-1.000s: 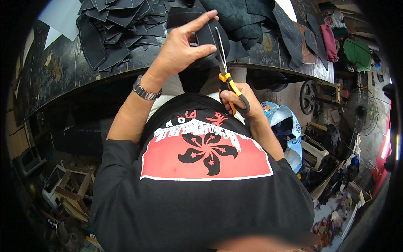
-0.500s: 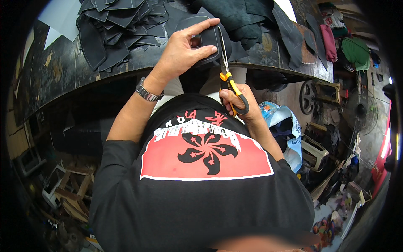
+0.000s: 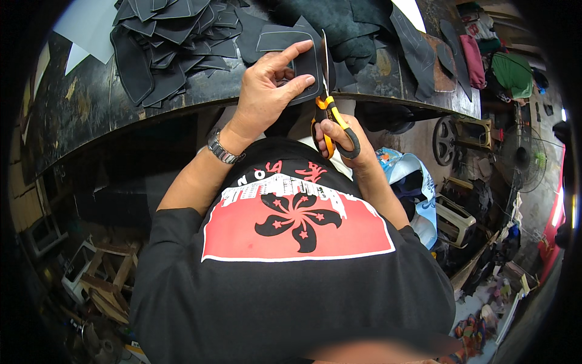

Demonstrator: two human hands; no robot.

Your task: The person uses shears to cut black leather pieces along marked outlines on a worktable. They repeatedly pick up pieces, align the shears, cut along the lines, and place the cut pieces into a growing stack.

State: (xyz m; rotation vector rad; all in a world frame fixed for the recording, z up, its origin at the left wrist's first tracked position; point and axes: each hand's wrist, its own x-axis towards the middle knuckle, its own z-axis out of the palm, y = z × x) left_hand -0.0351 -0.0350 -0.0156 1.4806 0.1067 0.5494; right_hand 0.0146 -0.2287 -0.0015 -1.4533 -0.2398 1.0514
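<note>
My left hand (image 3: 267,88) pinches a dark leather piece (image 3: 308,64) with a pale outline, thumb and forefinger on its face near the table's front edge. A metal wristwatch (image 3: 223,147) sits on that wrist. In my right hand (image 3: 357,142) are scissors (image 3: 333,116) with yellow-orange and black handles, spread apart. One blade points away from me along the right edge of the leather piece; the other blade is mostly hidden.
A heap of outlined dark leather pieces (image 3: 167,42) lies left on the black table (image 3: 91,115). Crumpled dark hide (image 3: 339,30) lies behind my hands, long dark strips (image 3: 415,54) to the right. A wooden stool (image 3: 109,276) stands lower left, a fan (image 3: 524,158) right.
The scissor handles have spread wider and the blades have parted. My left hand has shifted slightly toward me with the leather piece, which has turned a little.
</note>
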